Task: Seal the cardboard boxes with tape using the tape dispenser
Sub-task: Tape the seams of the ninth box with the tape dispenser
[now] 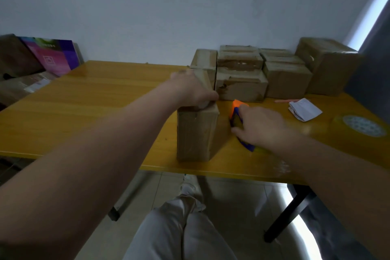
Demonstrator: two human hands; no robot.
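Observation:
A tall cardboard box (197, 133) stands upright near the front edge of the yellow table (95, 101). My left hand (190, 88) lies over its top, fingers curled round the far right edge. Just right of the box lies the orange and blue tape dispenser (237, 112) on the table. My right hand (261, 126) is on top of it, fingers bent over its body; the frame is blurred and I cannot tell how firmly it holds.
Several cardboard boxes (242, 84) are stacked against the wall at the back right. A folded paper (305, 109), an orange pen (286, 101) and a clear tape roll (362, 125) lie at the right. More boxes (19, 88) and a purple carton (52, 54) sit off the table's left.

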